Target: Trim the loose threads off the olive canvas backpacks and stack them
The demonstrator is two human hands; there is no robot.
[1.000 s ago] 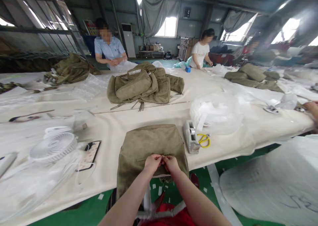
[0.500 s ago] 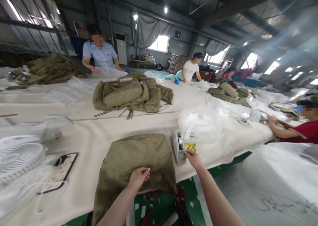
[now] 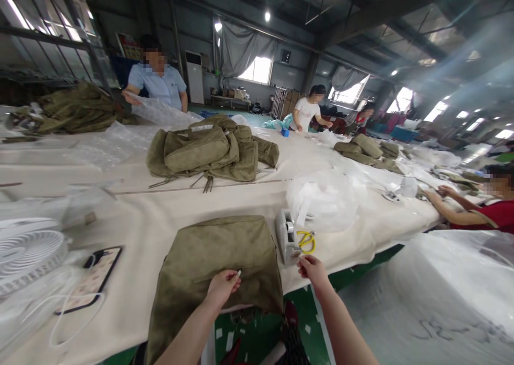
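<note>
Bag: an olive-green bag (image 3: 219, 242) lies at the near edge of the surface (image 3: 140, 215), directly before the person, its near side reaching past the edge.
Left hand: the left hand (image 3: 220, 290) is over the front of the bag, fingers pinched on a small white piece (image 3: 239, 273) that sticks up beside a slit-like line in the cloth.
Right hand: the right hand (image 3: 315, 274) is at the near end of the tape dispenser (image 3: 286, 239), fingers curled with the tips drawn close together; whether they grasp any tape I cannot tell.
Beside the dispenser: yellow-handled scissors (image 3: 307, 242) lie just to its right, with a clear plastic heap (image 3: 323, 202) behind them.
Left part of the surface: a white fan (image 3: 30, 252) and a phone (image 3: 96, 276), with a white cable near the phone.
Middle of the surface: a pile of olive bags (image 3: 201, 151), straps trailing toward the near side.
Co-workers: across the surface, a person in a light blue shirt (image 3: 160, 84) holds clear plastic sheeting (image 3: 158, 111); another wears a white shirt (image 3: 308, 111); a third, in red (image 3: 492, 215), reaches in from the right.
Floor: green, strewn with white scraps.
</note>
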